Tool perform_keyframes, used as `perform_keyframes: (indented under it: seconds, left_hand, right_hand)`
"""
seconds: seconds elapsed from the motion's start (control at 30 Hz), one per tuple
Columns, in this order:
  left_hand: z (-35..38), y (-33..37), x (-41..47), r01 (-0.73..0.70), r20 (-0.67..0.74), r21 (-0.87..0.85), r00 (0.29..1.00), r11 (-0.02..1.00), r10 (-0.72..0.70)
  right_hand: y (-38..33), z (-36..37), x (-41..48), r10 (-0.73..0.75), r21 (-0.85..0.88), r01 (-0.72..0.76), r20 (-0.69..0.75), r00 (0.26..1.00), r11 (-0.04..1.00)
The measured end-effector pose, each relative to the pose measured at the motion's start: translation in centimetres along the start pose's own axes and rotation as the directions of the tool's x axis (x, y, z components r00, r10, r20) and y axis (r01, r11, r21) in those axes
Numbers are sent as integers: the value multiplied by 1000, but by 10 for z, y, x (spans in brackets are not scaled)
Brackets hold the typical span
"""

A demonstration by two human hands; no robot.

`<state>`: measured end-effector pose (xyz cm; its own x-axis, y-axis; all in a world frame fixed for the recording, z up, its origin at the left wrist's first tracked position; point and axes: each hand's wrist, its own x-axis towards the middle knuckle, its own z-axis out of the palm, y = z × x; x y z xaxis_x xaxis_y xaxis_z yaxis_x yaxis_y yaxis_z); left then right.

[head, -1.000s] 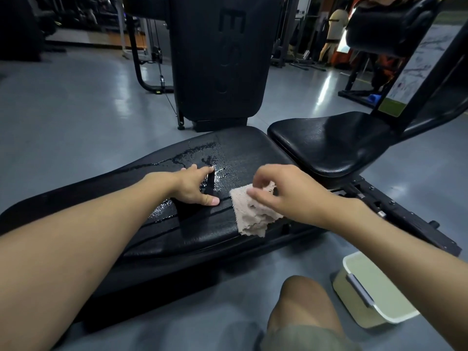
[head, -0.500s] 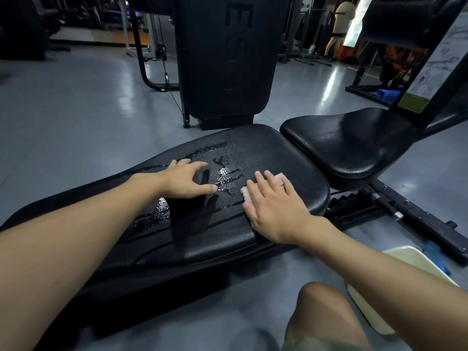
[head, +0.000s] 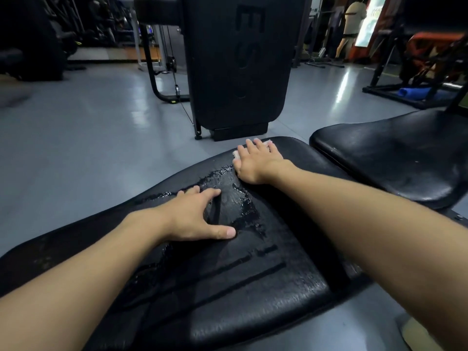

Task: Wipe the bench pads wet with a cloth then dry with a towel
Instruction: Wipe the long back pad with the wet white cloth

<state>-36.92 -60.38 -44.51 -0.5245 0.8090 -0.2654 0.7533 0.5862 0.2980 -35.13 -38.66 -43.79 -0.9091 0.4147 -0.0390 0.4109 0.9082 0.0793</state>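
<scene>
Your right hand [head: 255, 162] presses the pale cloth [head: 267, 142] flat, fingers straight, at the far edge of the long bench pad [head: 253, 287]; only the cloth's edges show. Your left hand [head: 192, 220] lies spread on the pad, gripping nothing. Wet streaks [head: 244, 198] between them. Grey gym floor [head: 101, 122] beyond

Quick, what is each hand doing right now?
Left hand: open, resting on the wet bench pad, holding nothing.
Right hand: open, straight fingers pressing the cloth down.
</scene>
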Motion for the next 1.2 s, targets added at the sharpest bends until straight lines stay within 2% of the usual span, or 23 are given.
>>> perform_keyframes:
  seconds: [0.17,0.3,0.43,0.63,0.83,1.07,1.2]
  left_hand:
    - [10,-15,7,35,-6,-107,999,994,-36]
    - [10,-14,6,47,-5,-122,999,991,-48]
    - [9,-12,7,31,-20,-116,999,993,-34]
    - [2,2,-5,23,-21,-69,999,997,-24]
    - [4,3,-14,47,-32,-131,998,990,-52]
    - [3,-1,-17,73,-75,-81,994,994,-79]
    - [1,-18,-26,123,29,-45,992,991,-122]
  right_hand:
    - [-2,-9,41,37,-28,-36,33,999,999]
    - [-3,-9,34,13,-26,-12,34,999,1000]
    - [2,-5,-12,-82,-18,83,65,995,996]
    - [7,6,-127,-186,-37,187,29,982,982]
    - [16,20,-227,-252,-88,250,-18,968,964]
    - [20,10,-265,-226,-55,222,-76,971,974]
    - [20,12,-260,-242,-85,239,-33,970,967]
